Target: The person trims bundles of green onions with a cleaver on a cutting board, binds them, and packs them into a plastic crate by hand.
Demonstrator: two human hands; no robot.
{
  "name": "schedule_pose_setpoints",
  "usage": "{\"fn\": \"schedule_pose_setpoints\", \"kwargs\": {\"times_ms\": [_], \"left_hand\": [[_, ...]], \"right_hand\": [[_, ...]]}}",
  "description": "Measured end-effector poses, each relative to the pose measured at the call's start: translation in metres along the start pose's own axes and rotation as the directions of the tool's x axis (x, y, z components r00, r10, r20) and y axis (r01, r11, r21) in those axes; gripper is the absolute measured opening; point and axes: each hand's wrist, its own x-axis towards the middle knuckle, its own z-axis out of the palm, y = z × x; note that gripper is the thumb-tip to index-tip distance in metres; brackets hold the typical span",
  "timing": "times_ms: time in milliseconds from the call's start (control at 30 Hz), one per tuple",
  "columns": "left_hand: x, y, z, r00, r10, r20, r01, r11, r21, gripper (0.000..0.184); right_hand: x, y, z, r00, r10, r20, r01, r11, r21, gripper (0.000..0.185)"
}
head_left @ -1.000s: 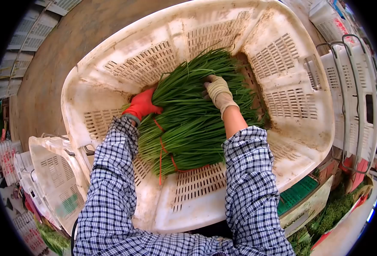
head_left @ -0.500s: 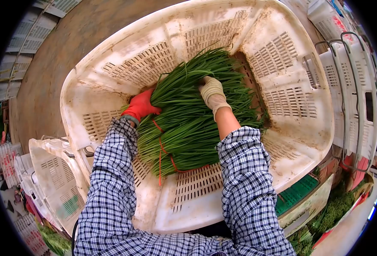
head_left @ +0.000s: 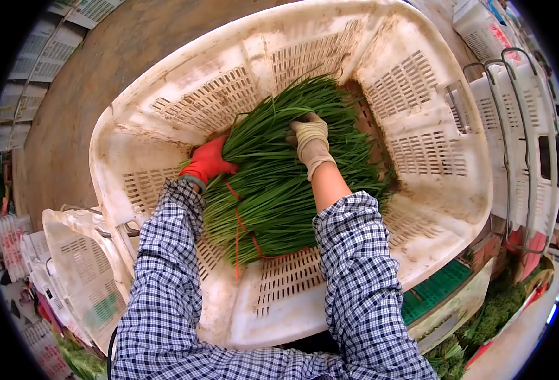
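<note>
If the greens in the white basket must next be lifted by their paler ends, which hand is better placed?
Left, probably: the red-gloved left hand is at the paler end of the greens. The pale-gloved right hand is farther along, among the darker leaves.

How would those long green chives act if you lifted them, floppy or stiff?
The chives would probably flop at the ends: they're thin and some already bend. The red band across the nearer ones may hold those together. Each probably weighs little, being slender.
</note>
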Motion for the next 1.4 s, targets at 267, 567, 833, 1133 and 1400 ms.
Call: {"fn": "schedule_pose_setpoints", "kwargs": {"times_ms": [267, 567, 833, 1133, 1400], "left_hand": [[0.001, -0.01, 0.005, 0.998, 0.066, 0.007, -0.066, 0.997, -0.042, 0.094], [0.027, -0.04, 0.008, 0.982, 0.184, 0.038, -0.175, 0.97, -0.166, 0.095], [0.073, -0.084, 0.005, 0.973, 0.126, -0.195, -0.059, 0.947, 0.315, 0.115], [0.051, 0.116, 0.001, 0.77, 0.471, -0.43, -0.495, 0.867, 0.063, 0.079], [-0.275, 0.262, 0.073, 0.417, 0.892, -0.177, -0.908, 0.401, -0.12, 0.044]], "right_hand": [[-0.026, -0.09, -0.073, 0.893, -0.414, -0.177, 0.433, 0.897, 0.087, 0.023], [-0.357, -0.123, -0.277, 0.238, -0.884, -0.402, 0.885, 0.368, -0.287, 0.014], [-0.58, 0.17, -0.376, 0.489, -0.735, -0.47, 0.065, 0.568, -0.82, 0.058], [-0.709, 0.471, -0.42, 0.162, 0.185, -0.969, 0.038, 0.98, 0.193, 0.046], [-0.656, 0.564, -0.327, 0.345, 0.397, -0.85, -0.074, 0.915, 0.398, 0.044]]}}
